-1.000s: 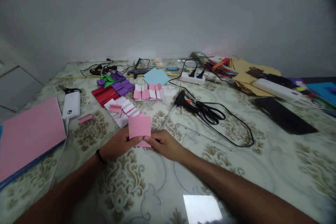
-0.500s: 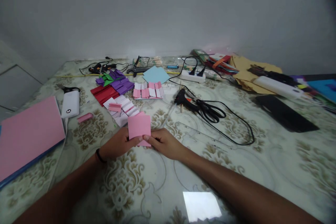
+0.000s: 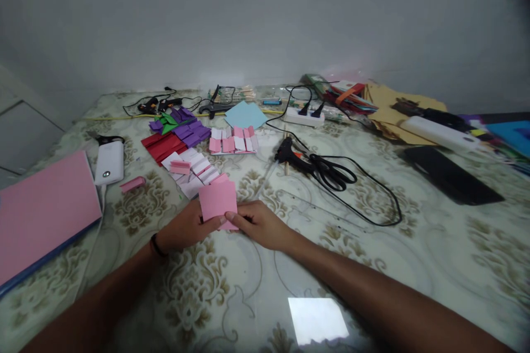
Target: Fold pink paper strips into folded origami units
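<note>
- The pink paper (image 3: 217, 200) is above the near middle of the table (image 3: 256, 281), between the left hand (image 3: 188, 225) and the right hand (image 3: 260, 225).
- Both hands grip its lower part, thumbs in front, nearly meeting and covering some of it; the other fingers are mostly hidden.
- Just beyond it lie the folded white papers (image 3: 190, 174), their near end partly blocked from view by the pink paper.
- Farther back are red papers (image 3: 163, 147), purple papers (image 3: 192, 133), pink-and-white papers (image 3: 233, 140) and blue papers (image 3: 246, 115).
- On the right are the glue gun (image 3: 293, 157), its looped cord (image 3: 337, 174) and a clear ruler (image 3: 323, 212); on the left, a power bank (image 3: 110, 162), scissors (image 3: 110, 139) and a pink pad (image 3: 45, 209).
- Compared with half a second ago, the pink paper's upper left corner has swung slightly left; the hands keep their hold.
- Its broad face points toward the camera, top edge toward the wall (image 3: 265, 22); its long axis is hard to tell.
</note>
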Motion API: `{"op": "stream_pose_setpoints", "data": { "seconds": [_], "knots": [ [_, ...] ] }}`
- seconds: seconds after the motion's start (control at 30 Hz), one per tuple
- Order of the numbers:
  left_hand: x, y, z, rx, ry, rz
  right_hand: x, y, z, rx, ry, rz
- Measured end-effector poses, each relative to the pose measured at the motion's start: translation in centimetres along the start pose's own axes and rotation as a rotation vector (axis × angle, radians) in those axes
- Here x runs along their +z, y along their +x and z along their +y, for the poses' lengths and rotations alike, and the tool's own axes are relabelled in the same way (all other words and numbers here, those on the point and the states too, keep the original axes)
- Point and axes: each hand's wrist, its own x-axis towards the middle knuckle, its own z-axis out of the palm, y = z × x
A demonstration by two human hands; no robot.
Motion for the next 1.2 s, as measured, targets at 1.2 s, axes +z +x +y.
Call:
{"op": "stream_pose_setpoints", "data": {
  "seconds": [1.2],
  "knots": [
    [0.11,-0.10,-0.17,-0.029,0.015,-0.003,0.04,-0.02,0.15,-0.029,-0.009,0.005]
  ]
}}
